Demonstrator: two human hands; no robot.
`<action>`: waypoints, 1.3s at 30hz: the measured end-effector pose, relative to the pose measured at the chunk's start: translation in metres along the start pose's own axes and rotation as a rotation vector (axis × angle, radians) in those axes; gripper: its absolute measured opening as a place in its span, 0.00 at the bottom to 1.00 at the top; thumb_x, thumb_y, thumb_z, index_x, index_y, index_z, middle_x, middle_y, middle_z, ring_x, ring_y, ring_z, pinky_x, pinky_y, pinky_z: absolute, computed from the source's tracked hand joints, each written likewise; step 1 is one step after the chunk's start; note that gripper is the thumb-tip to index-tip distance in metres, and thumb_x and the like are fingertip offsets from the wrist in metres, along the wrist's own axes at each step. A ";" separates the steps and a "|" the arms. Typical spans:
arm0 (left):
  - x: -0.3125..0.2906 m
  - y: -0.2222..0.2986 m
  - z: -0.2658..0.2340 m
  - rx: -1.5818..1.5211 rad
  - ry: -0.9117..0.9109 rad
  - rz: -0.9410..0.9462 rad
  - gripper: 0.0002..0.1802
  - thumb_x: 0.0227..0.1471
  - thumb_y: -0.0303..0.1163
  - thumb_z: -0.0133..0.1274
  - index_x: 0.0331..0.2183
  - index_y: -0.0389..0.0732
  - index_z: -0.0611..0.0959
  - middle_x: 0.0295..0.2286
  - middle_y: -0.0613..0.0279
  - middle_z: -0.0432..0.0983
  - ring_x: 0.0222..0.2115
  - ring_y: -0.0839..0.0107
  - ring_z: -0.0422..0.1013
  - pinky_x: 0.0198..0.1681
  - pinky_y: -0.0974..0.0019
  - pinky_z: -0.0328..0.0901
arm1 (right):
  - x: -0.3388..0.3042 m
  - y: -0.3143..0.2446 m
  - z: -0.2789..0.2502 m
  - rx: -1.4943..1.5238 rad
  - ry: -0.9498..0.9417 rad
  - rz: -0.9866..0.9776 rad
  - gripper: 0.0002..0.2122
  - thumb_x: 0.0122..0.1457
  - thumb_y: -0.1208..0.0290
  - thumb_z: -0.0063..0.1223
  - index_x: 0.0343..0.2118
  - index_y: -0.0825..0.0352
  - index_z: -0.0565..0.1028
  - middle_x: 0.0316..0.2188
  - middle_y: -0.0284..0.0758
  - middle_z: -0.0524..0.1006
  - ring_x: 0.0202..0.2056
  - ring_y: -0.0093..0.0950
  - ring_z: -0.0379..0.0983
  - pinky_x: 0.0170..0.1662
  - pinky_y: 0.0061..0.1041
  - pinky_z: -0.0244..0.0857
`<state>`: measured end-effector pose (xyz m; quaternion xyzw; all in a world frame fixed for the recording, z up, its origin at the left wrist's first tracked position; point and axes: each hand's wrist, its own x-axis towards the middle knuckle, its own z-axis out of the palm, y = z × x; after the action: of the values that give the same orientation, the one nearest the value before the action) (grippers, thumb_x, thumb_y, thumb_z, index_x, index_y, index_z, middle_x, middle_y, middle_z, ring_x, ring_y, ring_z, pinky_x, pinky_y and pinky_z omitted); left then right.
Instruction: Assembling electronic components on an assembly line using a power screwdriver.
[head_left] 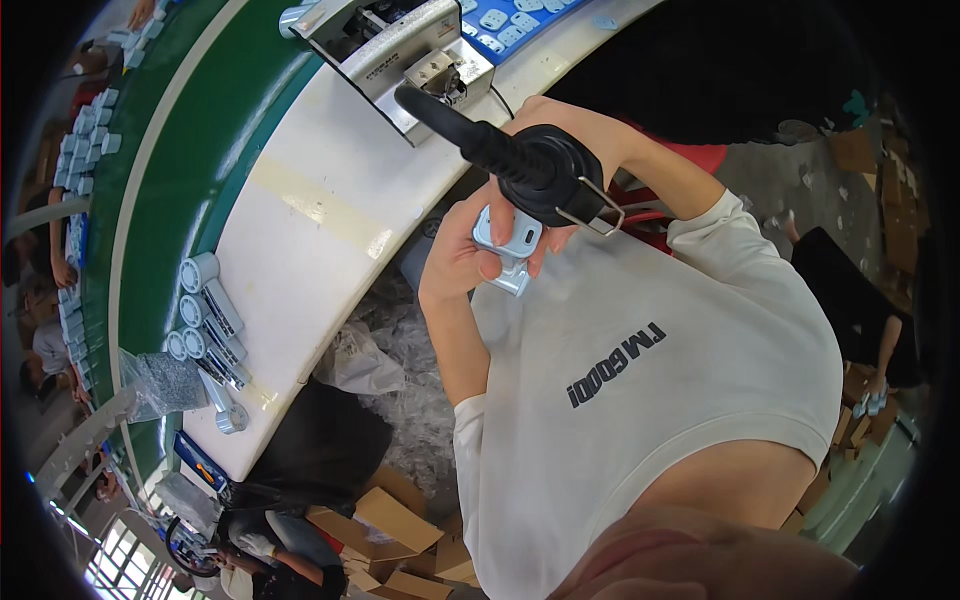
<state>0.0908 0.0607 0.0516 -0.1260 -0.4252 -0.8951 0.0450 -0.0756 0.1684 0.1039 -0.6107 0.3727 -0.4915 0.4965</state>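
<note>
My left hand is closed around a small light-blue plastic housing with a dark slot, held in front of my shirt. A black electric screwdriver, with a thick cable and a wire hanging loop, stands over the housing. Behind it, my right hand is wrapped around the tool's body, and its fingers are partly hidden. The screwdriver's tip is out of sight. Just beyond my hands, a metal screw feeder stands on the white bench.
A blue tray of light-blue parts lies behind the feeder. Light-blue cylindrical handles and a clear bag of small parts are to the left. A green conveyor runs past. Plastic wrap and cardboard boxes lie below the bench.
</note>
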 end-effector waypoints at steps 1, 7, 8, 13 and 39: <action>-0.002 -0.002 -0.001 0.087 0.064 0.022 0.44 0.37 0.63 0.59 0.41 0.32 0.71 0.28 0.60 0.72 0.23 0.73 0.71 0.25 0.72 0.65 | 0.001 0.001 0.002 -0.001 0.002 -0.002 0.18 0.41 0.80 0.66 0.37 0.72 0.72 0.32 0.35 0.80 0.31 0.22 0.76 0.35 0.20 0.71; -0.013 -0.016 -0.018 0.344 0.212 0.088 0.39 0.38 0.61 0.60 0.38 0.34 0.73 0.27 0.65 0.71 0.25 0.78 0.66 0.29 0.75 0.61 | 0.003 -0.010 -0.001 -0.219 0.087 -0.065 0.20 0.41 0.77 0.67 0.38 0.71 0.72 0.31 0.35 0.80 0.32 0.24 0.78 0.38 0.23 0.71; -0.011 -0.013 -0.018 0.502 0.216 0.104 0.39 0.38 0.62 0.60 0.37 0.35 0.74 0.26 0.66 0.70 0.25 0.79 0.65 0.30 0.76 0.60 | 0.003 -0.009 0.000 -0.219 0.086 -0.066 0.20 0.41 0.77 0.67 0.38 0.71 0.72 0.31 0.35 0.80 0.32 0.24 0.78 0.38 0.23 0.71; -0.003 -0.008 -0.014 0.252 0.154 0.019 0.40 0.37 0.63 0.60 0.37 0.34 0.73 0.28 0.64 0.74 0.26 0.78 0.69 0.29 0.75 0.63 | -0.002 0.012 0.015 0.068 0.175 -0.084 0.17 0.45 0.83 0.62 0.38 0.75 0.69 0.34 0.41 0.78 0.28 0.29 0.78 0.28 0.25 0.74; 0.038 -0.011 -0.072 0.807 0.614 0.793 0.26 0.53 0.52 0.50 0.39 0.40 0.65 0.25 0.51 0.71 0.19 0.69 0.68 0.23 0.71 0.64 | 0.088 -0.011 -0.049 -0.058 0.938 -0.545 0.08 0.56 0.70 0.54 0.29 0.67 0.67 0.15 0.26 0.65 0.14 0.15 0.59 0.17 0.17 0.53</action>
<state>0.0388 0.0124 0.0097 0.0151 -0.6175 -0.5755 0.5360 -0.1025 0.0761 0.1357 -0.4138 0.3961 -0.8116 0.1145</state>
